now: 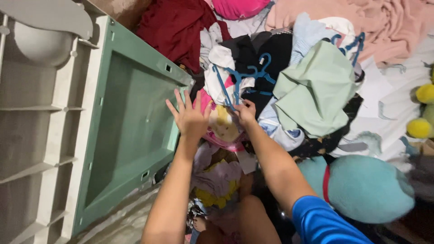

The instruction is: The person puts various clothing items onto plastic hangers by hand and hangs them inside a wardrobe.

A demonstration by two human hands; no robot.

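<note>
The left hand (pixel 190 118) is spread open, fingers splayed, holding nothing, just beside the rim of a green plastic drawer (pixel 131 131). The right hand (pixel 245 113) pinches the lower end of a blue hanger (pixel 235 83) that lies tangled in the clothes pile (pixel 271 68). A pale green shirt (pixel 316 90) crowds its right; a teal plush (pixel 361 187) lies near the right forearm.

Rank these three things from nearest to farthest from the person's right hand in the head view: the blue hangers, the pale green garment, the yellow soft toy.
From the right hand:
1. Blue hangers, at its fingertips, just above.
2. Pale green garment, on the pile to the right.
3. Yellow soft toy, at the far right edge.
</note>
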